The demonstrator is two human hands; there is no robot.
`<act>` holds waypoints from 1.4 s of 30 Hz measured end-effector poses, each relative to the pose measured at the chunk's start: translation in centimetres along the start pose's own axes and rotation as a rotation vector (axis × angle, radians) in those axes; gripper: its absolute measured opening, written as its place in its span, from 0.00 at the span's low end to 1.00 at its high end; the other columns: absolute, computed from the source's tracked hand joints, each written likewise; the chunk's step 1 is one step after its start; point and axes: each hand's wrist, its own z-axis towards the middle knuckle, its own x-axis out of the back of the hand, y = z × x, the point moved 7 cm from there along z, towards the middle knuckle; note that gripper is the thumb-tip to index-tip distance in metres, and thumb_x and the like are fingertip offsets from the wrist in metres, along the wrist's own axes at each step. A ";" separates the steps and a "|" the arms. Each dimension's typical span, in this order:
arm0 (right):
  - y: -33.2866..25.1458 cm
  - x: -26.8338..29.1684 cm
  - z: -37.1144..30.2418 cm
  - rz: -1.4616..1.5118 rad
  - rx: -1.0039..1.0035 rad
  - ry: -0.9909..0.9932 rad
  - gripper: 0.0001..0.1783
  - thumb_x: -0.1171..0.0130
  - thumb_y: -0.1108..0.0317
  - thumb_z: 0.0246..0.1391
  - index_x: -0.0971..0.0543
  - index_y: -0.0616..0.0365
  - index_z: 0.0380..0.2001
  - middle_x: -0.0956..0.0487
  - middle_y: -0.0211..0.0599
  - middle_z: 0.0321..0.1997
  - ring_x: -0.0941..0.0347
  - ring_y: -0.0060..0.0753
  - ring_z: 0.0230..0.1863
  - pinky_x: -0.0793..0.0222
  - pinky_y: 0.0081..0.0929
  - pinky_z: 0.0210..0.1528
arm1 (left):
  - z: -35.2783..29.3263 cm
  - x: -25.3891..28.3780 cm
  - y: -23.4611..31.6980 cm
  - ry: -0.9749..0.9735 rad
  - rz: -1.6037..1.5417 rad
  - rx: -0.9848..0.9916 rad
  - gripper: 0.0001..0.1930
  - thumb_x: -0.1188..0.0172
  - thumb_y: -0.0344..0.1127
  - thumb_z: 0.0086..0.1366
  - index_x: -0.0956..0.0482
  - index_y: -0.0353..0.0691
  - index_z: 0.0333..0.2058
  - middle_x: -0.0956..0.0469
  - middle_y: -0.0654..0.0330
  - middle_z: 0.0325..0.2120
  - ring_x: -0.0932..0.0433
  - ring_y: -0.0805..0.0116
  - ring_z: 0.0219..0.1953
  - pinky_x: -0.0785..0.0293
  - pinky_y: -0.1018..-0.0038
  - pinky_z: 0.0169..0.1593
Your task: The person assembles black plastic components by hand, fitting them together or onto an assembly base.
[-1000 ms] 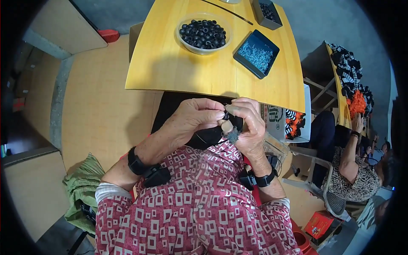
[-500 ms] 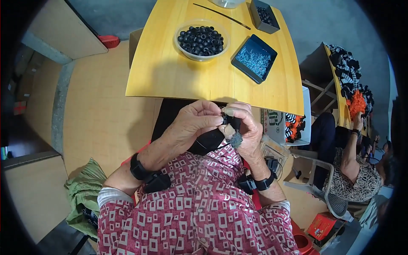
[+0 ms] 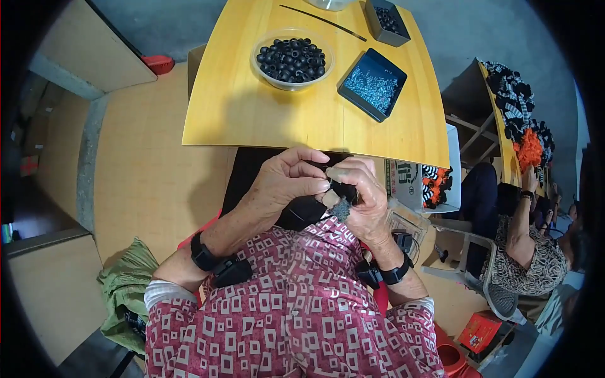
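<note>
A small dark piece with a fuzzy look (image 3: 343, 191) sits just to the right of the left fingertips, tucked against the inner side of the right hand (image 3: 367, 205), which is the nearer of the two. The right fingers appear curled closed on it. The left hand (image 3: 277, 189) comes in from the other side, thumb and forefinger bent toward each other beside the piece; whether they pinch anything fine, I cannot tell. A grey fluffy tuft (image 3: 341, 210) hangs below, toward the right palm. Its long axis is too hidden to read.

Both hands work above the lap, just in front of the near edge of the yellow wooden bench (image 3: 252, 129). On it, beyond the hands, stand a round clear plastic bowl (image 3: 280, 82) of black beads and, to its right, a square black tray (image 3: 359, 107) of tiny pale-blue bits. A thin dark stick (image 3: 324, 23) lies farther back. To the right, another person in a patterned top (image 3: 529, 268) sits near a grey chair (image 3: 463, 238).
</note>
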 end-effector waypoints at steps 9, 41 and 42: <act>-0.2 0.0 -0.3 -0.040 0.050 0.114 0.17 0.29 0.74 0.38 0.23 0.59 0.34 0.20 0.37 0.37 0.26 0.41 0.42 0.32 0.34 0.48 | 0.3 0.4 -0.4 0.011 -0.041 0.019 0.18 0.36 0.24 0.56 0.26 0.36 0.47 0.21 0.64 0.32 0.22 0.77 0.35 0.25 0.83 0.42; -1.1 -0.6 0.4 -0.462 0.226 -0.094 0.28 0.37 0.75 0.32 0.22 0.63 0.44 0.23 0.42 0.37 0.27 0.45 0.42 0.31 0.38 0.44 | -0.2 -0.1 -0.2 0.094 -0.013 -0.053 0.25 0.35 0.25 0.57 0.32 0.35 0.53 0.20 0.61 0.33 0.22 0.76 0.36 0.26 0.81 0.43; -0.9 -0.2 0.4 -0.407 0.199 -0.048 0.24 0.34 0.70 0.35 0.21 0.62 0.42 0.22 0.41 0.36 0.26 0.45 0.40 0.31 0.37 0.43 | -0.2 -0.2 -0.1 0.094 -0.016 -0.053 0.25 0.35 0.25 0.57 0.32 0.35 0.53 0.20 0.61 0.33 0.22 0.76 0.36 0.26 0.81 0.43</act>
